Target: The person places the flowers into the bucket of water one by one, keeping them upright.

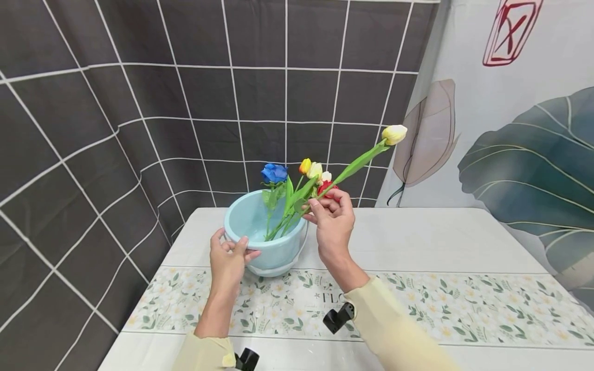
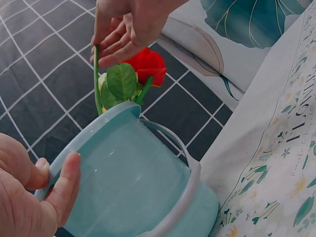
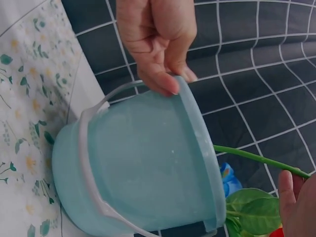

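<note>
A light blue bucket [image 1: 278, 257] stands on the table, its pale handle [image 2: 180, 197] hanging down the near side. My left hand [image 1: 226, 265] grips the left part of the rim, with fingers and thumb on either side of it. With my right hand [image 1: 335, 226] I pinch the green stem [image 3: 261, 159] of a pale yellow tulip [image 1: 394, 135], which leans up to the right. Its lower stem reaches into the bucket. Also in the bucket are a blue rose [image 1: 274, 173], an orange-yellow tulip [image 1: 304, 165], a cream tulip [image 1: 315, 170] and a red rose [image 2: 148, 66], partly hidden by my right hand.
The white table [image 1: 431, 237] has a printed flower band [image 1: 441, 299] across it. Behind hangs a dark cloth [image 1: 260, 93] with a white grid. To the right is a pale curtain [image 1: 464, 180] with leaf prints. Small black devices [image 1: 339, 318] sit on both wrists.
</note>
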Demonstrator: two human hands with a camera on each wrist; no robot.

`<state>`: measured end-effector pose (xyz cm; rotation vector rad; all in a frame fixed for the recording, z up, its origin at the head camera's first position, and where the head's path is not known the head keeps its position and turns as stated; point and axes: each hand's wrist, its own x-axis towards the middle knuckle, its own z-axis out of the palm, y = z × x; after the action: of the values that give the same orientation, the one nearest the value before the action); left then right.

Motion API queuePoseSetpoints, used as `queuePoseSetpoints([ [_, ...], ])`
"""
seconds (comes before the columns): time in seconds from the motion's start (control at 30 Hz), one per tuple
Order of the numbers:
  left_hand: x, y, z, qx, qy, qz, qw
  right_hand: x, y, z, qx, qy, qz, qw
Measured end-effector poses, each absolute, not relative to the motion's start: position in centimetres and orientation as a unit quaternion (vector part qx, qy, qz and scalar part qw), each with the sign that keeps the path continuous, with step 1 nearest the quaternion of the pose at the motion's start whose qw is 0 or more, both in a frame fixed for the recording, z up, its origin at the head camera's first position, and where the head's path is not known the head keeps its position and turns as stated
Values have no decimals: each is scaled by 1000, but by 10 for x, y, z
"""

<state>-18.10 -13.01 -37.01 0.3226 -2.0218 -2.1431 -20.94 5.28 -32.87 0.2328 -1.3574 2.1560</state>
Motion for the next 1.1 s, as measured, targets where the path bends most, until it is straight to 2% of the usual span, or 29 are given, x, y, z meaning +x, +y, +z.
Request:
queuePoseSetpoints([
  [0.47, -181, -130, -372, 110, -685, -716, 85, -221, 34, -345, 58, -584, 777, 226],
  [0.87, -180, -130, -371, 104, -689, -712, 85, -222, 25, -350, 85, -702, 667, 233],
  [1.1, -179, -131, -371, 102, -689, -713, 83, -221, 23, -347, 84, -744, 628, 213],
])
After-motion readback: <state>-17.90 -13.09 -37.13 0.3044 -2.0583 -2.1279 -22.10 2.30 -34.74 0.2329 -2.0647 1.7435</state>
